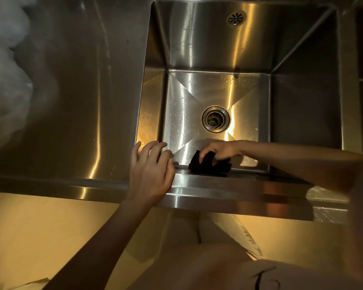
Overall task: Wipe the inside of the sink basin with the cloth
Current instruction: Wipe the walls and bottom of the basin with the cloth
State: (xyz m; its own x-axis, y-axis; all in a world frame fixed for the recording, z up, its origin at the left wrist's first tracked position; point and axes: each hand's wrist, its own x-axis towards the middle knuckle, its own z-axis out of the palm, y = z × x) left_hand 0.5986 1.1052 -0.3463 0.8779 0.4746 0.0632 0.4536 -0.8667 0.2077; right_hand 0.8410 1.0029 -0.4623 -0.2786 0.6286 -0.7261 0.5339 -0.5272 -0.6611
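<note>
A: Where is the cloth [210, 165] now?

B: Bunched under the right hand [220, 150], whose fingers are clamped on it, pressing it to the basin floor against the near wall. The left hand [150, 172] is apart from it, empty, fingers spread and resting on the near rim of the sink basin [218, 181], at the corner where the worktop [71, 101] begins.

A: How much looks done?

B: Hard to say. Water beads lie on the floor just beyond the left hand's fingertips and farther out, around the drain [215, 119]. I would judge the wiping is at an early or middle stage.

A: And what is left?

B: Probably the floor beyond the right hand, and the far and side walls up to the overflow grille [236, 17].
</note>
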